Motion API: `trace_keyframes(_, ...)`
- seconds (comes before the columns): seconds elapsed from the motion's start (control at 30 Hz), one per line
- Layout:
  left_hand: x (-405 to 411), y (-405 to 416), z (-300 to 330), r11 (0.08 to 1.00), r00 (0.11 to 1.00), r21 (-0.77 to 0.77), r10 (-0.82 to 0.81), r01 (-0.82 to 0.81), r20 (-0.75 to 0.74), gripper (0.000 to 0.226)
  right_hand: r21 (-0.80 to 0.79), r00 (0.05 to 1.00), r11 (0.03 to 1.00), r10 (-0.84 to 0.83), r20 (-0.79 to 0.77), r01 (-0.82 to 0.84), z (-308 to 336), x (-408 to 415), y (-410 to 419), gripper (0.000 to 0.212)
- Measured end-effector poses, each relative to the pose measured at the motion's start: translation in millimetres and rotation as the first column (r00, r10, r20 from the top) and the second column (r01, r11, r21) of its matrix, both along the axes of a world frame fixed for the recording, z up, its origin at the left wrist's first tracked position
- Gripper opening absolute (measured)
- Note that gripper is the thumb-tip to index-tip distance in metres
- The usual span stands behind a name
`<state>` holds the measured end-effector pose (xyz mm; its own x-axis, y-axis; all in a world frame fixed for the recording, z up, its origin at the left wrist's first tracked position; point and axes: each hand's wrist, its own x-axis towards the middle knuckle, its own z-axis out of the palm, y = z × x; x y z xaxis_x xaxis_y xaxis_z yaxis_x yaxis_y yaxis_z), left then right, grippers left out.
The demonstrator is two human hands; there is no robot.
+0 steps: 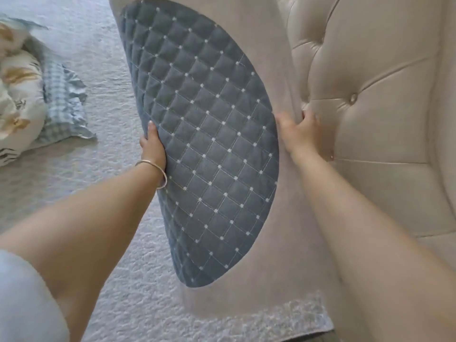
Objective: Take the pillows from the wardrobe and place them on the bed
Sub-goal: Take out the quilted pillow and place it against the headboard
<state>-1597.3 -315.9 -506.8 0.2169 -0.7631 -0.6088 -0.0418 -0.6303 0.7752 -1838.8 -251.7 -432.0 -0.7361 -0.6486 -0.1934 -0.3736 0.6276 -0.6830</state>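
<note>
**A:** Looks well into the job? Big pillow (204, 134), blue quilted face and beige back, standing on edge along the head edge of the bed (118, 262), leaning against the tufted headboard (365, 99).

**B:** Yep, pretty much there already. Left hand (151, 149) cupped around the pillow's outer edge, thumb on the quilted side, rest of the fingers hidden behind. Right hand (299, 133) closed on the beige edge nearest the headboard, fingertips tucked into the gap between the two.

**A:** So not let go yet.

**B:** Nope, both gripping. Probably just nudging it straight, at a guess.

**A:** Anything else down?

**B:** Floral pillow (17, 99) and a checked pillow (65, 102) over by the far left edge, touching each other. Wardrobe out of view, so no telling what's left in there.
</note>
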Motion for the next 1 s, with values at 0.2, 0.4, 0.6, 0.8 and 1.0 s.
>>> trace_keyframes(0.2, -9, 1, -44, 0.997, 0.996, -0.010, -0.080, 0.080, -0.046, 0.108, 0.050, 0.999, 0.999, -0.024, 0.037, 0.022, -63, -29, 2, 0.063)
trace_keyframes(0.4, -37, -9, -99, 0.994, 0.994, 0.038, -0.105, 0.104, 0.021, 0.126, 0.106, 1.000, 0.994, -0.018, 0.017, 0.016, -128, -52, -14, 0.064)
trace_keyframes(0.6, -42, -32, -113, 0.992, 0.989, 0.067, -0.111, 0.105, 0.093, 0.120, 0.114, 0.998, 0.992, 0.062, -0.011, -0.060, -152, -53, -38, 0.062)
trace_keyframes(0.8, -49, -53, -131, 0.983, 0.979, 0.082, -0.174, 0.165, 0.107, 0.126, 0.112, 0.956, 0.989, 0.123, -0.266, -0.096, -174, -44, -48, 0.075)
trace_keyframes(1.0, -47, -53, -150, 0.968, 0.962, 0.112, -0.238, 0.224, 0.137, 0.124, 0.049, 0.841, 0.997, 0.075, -0.535, -0.058, -199, -36, -48, 0.080)
